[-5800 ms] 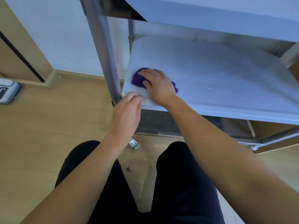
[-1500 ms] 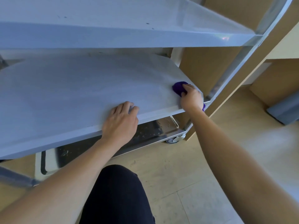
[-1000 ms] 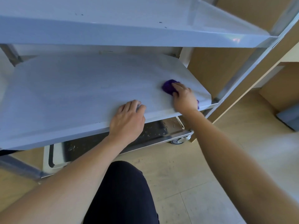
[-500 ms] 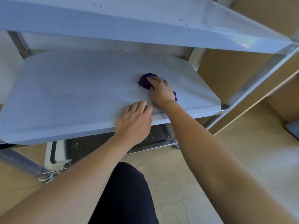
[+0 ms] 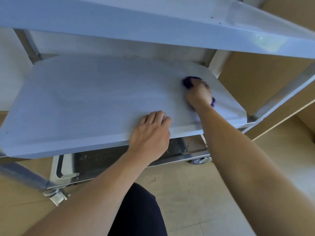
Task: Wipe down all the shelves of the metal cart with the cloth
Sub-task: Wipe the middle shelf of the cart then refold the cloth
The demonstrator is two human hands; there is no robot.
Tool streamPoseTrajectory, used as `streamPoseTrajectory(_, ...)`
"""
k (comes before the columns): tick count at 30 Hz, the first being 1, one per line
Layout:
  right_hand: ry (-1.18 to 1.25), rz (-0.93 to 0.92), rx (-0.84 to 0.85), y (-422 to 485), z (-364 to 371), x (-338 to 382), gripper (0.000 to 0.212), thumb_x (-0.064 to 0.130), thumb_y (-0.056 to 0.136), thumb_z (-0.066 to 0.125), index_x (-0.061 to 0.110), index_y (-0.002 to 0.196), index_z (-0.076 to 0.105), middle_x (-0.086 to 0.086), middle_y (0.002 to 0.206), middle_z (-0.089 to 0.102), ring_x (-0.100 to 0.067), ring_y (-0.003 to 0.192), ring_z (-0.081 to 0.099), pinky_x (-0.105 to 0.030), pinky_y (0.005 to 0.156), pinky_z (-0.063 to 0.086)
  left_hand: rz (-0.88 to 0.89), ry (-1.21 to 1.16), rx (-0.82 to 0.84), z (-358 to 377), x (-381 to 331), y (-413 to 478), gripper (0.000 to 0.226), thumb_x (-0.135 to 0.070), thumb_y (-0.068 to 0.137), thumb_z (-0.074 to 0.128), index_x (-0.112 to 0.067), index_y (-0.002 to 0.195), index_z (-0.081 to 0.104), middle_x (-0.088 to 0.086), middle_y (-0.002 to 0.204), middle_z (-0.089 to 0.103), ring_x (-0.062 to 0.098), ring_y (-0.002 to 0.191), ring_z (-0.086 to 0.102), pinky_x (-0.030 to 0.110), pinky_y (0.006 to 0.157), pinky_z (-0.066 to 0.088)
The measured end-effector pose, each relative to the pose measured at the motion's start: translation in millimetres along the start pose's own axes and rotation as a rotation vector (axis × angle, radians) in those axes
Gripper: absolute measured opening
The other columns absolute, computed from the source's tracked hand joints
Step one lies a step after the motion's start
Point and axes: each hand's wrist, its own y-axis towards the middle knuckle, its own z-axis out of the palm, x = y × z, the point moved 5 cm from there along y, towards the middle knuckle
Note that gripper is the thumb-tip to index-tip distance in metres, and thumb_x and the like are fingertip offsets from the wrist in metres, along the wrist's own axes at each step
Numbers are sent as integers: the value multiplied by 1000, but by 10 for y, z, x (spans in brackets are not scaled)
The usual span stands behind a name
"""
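The metal cart's middle shelf [image 5: 88, 97] fills the centre of the view, under the top shelf [image 5: 153, 23]. My right hand [image 5: 198, 94] presses a purple cloth [image 5: 188, 81] flat on the right part of the middle shelf; it is blurred with motion, and only the cloth's edges show around the fingers. My left hand [image 5: 150, 133] rests on the front edge of that shelf, fingers curled over the rim. The bottom shelf [image 5: 105, 159] shows dark and speckled below.
The cart's legs [image 5: 23, 174] end in caster wheels [image 5: 198, 161] on a pale wooden floor [image 5: 192, 189]. Brown cabinet panels [image 5: 255, 79] stand close on the right. My dark-trousered knee [image 5: 138, 212] is in front of the cart.
My right hand has swept the purple cloth back to the right along the middle shelf after moving leftward. My left hand keeps its hold on the shelf's front edge.
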Motion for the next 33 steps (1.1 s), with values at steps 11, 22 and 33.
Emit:
streamPoseTrajectory(11, 65, -205, 25, 390, 169, -83, 47, 21, 95, 43, 31, 140, 46, -3, 148, 43, -29, 130, 46, -36, 106, 39, -4, 65, 5, 19, 0, 34, 32, -18, 86, 42, -15, 110, 63, 3, 120, 59, 23, 108, 58, 36, 89, 47)
streamPoseTrajectory(22, 2, -159, 49, 897, 367, 240, 48, 25, 92, 42, 26, 140, 46, -12, 142, 48, -33, 128, 46, -38, 106, 39, -19, 52, 36, 52, 19, 31, 31, -17, 88, 40, -15, 109, 62, 2, 120, 58, 23, 109, 57, 36, 90, 47)
streamPoseTrajectory(33, 16, -459, 43, 791, 351, 127, 45, 19, 97, 43, 29, 141, 46, 2, 149, 43, -25, 134, 40, -34, 112, 30, -9, 65, 32, 40, -25, 39, 31, -17, 89, 36, -14, 106, 62, 3, 118, 59, 24, 108, 59, 36, 89, 48)
